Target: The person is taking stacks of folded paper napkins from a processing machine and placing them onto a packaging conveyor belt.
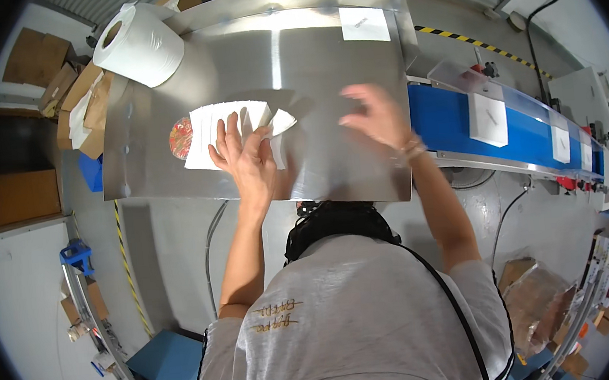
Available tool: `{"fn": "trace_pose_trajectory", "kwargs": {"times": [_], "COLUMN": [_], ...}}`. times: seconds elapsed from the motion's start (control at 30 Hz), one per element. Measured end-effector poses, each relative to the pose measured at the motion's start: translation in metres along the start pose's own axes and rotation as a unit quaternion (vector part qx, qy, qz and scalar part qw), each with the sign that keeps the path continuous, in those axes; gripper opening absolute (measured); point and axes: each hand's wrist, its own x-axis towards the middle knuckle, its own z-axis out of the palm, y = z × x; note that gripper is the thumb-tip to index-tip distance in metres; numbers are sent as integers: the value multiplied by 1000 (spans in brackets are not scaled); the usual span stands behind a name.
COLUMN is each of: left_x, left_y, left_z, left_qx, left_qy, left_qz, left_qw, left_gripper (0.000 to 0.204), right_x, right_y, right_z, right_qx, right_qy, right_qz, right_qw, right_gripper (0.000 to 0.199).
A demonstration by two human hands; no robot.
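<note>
A row of white folded paper pieces (202,137), fanned and overlapping, lies on the steel table (308,66). My left hand (244,148) rests on it with fingers spread over the top, thumb and forefinger at its right side. One piece (282,122) there sticks out at an angle. Partly under the row's left end is a round, red-patterned thing (181,138); its kind is not clear. Over the table's right part, my right hand (379,117) is blurred by motion. Its thumb and fingers are apart, and nothing shows between them.
A large white paper roll (155,55) stands at the table's back left, and a white sheet (364,24) lies at the back right. To the right runs a blue conveyor belt (443,116) carrying several white pieces (487,120). Cardboard boxes (87,111) stand left of the table.
</note>
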Motion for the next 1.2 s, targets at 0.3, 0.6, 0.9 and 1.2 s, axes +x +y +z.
{"fn": "trace_pose_trajectory", "kwargs": {"times": [0.3,0.6,0.9,1.2], "left_x": [8,8,5,12], "left_y": [-13,-20,-22,-18], "left_z": [-10,-2,-6,-15], "left_qx": [-22,0,-13,-22], "left_qy": [-15,24,12,-30], "left_qz": [9,24,3,22], "left_qw": [1000,999,1000,999], "left_gripper": [46,29,30,36], "right_x": [34,-69,-27,58], "right_y": [-17,128,43,-32], "right_z": [63,-84,-51,94], "right_qx": [245,0,-205,-34], "right_qy": [-198,183,161,-38], "right_qz": [140,342,68,-178], "right_qw": [939,922,963,983], "right_gripper": [49,41,38,50]}}
